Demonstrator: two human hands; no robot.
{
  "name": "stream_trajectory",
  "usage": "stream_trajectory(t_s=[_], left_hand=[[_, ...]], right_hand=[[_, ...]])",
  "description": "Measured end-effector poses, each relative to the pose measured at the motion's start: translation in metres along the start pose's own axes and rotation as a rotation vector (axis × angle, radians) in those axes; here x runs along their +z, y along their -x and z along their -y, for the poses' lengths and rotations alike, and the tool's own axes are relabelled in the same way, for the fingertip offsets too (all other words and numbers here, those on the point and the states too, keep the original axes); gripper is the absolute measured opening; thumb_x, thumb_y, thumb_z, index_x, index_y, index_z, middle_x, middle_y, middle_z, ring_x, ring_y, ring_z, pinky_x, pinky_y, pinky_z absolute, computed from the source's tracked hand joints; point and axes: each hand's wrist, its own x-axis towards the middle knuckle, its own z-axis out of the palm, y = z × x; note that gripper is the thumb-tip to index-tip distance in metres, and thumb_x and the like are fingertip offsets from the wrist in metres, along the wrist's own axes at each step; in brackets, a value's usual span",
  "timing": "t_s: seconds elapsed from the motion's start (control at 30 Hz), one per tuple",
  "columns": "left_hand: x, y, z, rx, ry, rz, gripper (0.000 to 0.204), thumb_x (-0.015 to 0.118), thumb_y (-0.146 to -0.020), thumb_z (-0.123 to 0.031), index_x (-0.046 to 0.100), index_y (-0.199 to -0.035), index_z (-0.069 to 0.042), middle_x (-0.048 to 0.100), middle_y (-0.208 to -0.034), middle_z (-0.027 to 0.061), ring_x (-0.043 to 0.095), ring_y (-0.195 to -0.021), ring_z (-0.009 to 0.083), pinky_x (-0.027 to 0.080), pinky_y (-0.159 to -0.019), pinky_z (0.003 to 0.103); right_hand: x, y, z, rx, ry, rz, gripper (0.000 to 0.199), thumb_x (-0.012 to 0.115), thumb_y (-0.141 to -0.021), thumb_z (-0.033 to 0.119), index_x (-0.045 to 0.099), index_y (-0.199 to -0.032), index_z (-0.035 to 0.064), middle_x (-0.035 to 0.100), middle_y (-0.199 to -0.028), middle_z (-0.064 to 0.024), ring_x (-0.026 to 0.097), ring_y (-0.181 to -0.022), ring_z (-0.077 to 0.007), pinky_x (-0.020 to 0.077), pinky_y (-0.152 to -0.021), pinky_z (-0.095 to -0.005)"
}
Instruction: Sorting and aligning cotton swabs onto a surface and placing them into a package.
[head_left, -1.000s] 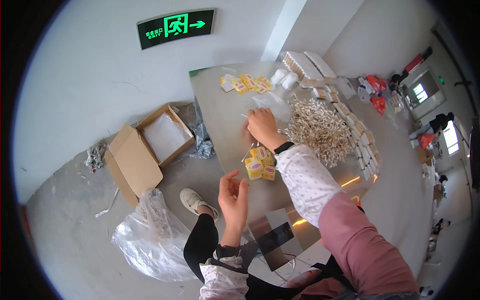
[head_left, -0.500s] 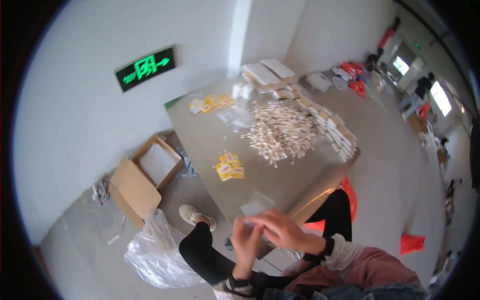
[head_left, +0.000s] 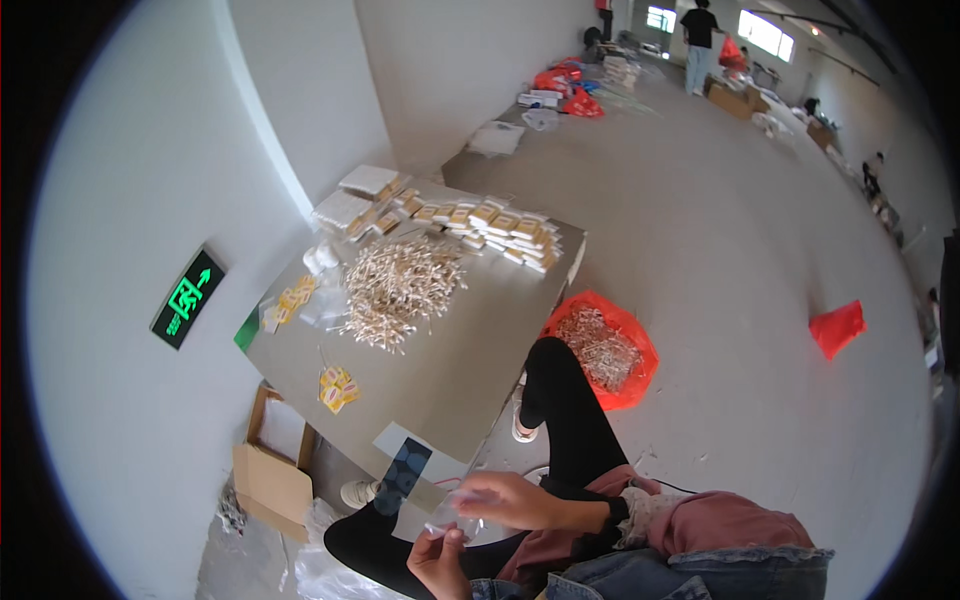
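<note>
My left hand (head_left: 440, 566) pinches a small clear plastic bag (head_left: 452, 518) just past the table's near edge. Close above it, my right hand (head_left: 508, 500) has its fingers bent together on the same thin plastic. Beyond my hands, a dark sheet with round spots (head_left: 405, 468) lies at the table corner, beside pale sheets. A large heap of cotton swabs (head_left: 402, 292) covers the middle of the grey table (head_left: 455, 365). Small yellow-and-white cards (head_left: 338, 388) lie to its left and nearer to me.
Stacked white-and-brown packs (head_left: 500, 230) line the table's far side. To the right of the table, a red bag (head_left: 648, 362) full of swabs stands on the floor. An open cardboard box (head_left: 272, 490) sits at left. Another red bag (head_left: 838, 328) and a distant person (head_left: 698, 45) are further off.
My view has swung right, bringing the swab-filled red bag into full sight. My hands, close together before, are now slightly apart with the clear plastic showing between them.
</note>
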Motion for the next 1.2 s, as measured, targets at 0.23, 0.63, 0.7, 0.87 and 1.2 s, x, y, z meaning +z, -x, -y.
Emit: stream_trajectory(t_s=[0.23, 0.63, 0.7, 0.87, 1.2], left_hand=[[0.025, 0.017, -0.022, -0.118, -0.029, 0.096, 0.020, 0.063, -0.099, -0.010, 0.072, -0.110, 0.004, 0.071, -0.088, 0.0062, 0.068, -0.076, 0.0146, 0.057, -0.070, 0.027], [-0.003, -0.015, 0.060, -0.055, 0.196, -0.358, 0.016, 0.061, -0.098, -0.009, 0.062, -0.114, -0.004, 0.067, -0.111, 0.0069, 0.065, -0.097, 0.0166, 0.050, -0.084, 0.029], [-0.016, -0.018, 0.053, -0.062, 0.268, -0.452, 0.013, 0.060, -0.098, -0.006, 0.062, -0.111, -0.004, 0.066, -0.105, 0.0052, 0.063, -0.090, 0.0130, 0.050, -0.079, 0.025], [-0.041, -0.023, 0.055, 0.003, 0.246, -0.569, 0.012, 0.058, -0.098, -0.003, 0.062, -0.109, -0.002, 0.066, -0.099, 0.0060, 0.063, -0.084, 0.0127, 0.050, -0.074, 0.024], [-0.061, -0.060, 0.097, -0.381, -0.758, 0.418, 0.025, 0.052, -0.088, -0.003, 0.068, -0.107, 0.000, 0.071, -0.101, 0.0109, 0.071, -0.088, 0.0205, 0.054, -0.075, 0.031]], right_hand=[[-0.009, 0.011, -0.006, -0.152, 0.359, -0.197, 0.035, 0.066, -0.092, 0.008, 0.058, -0.126, 0.0018, 0.063, -0.103, -0.0130, 0.063, -0.094, -0.0271, 0.0486, -0.085, -0.0368], [-0.061, 0.011, -0.047, -0.191, 0.543, -0.346, 0.042, 0.066, -0.087, 0.005, 0.053, -0.127, 0.0011, 0.057, -0.124, -0.0173, 0.057, -0.118, -0.0334, 0.0433, -0.104, -0.0388], [-0.084, 0.011, -0.042, -0.164, 0.593, -0.408, 0.037, 0.066, -0.087, 0.002, 0.056, -0.123, 0.0009, 0.059, -0.122, -0.0169, 0.059, -0.116, -0.0310, 0.0446, -0.103, -0.0364], [-0.099, 0.005, -0.046, -0.056, 0.607, -0.397, 0.031, 0.065, -0.087, 0.000, 0.061, -0.117, 0.0012, 0.062, -0.122, -0.0145, 0.060, -0.118, -0.0300, 0.0450, -0.103, -0.0366], [-0.118, -0.007, -0.044, 0.088, 0.796, -0.427, 0.025, 0.067, -0.089, 0.003, 0.064, -0.114, 0.0023, 0.065, -0.118, -0.0131, 0.061, -0.116, -0.0300, 0.0465, -0.100, -0.0374]])
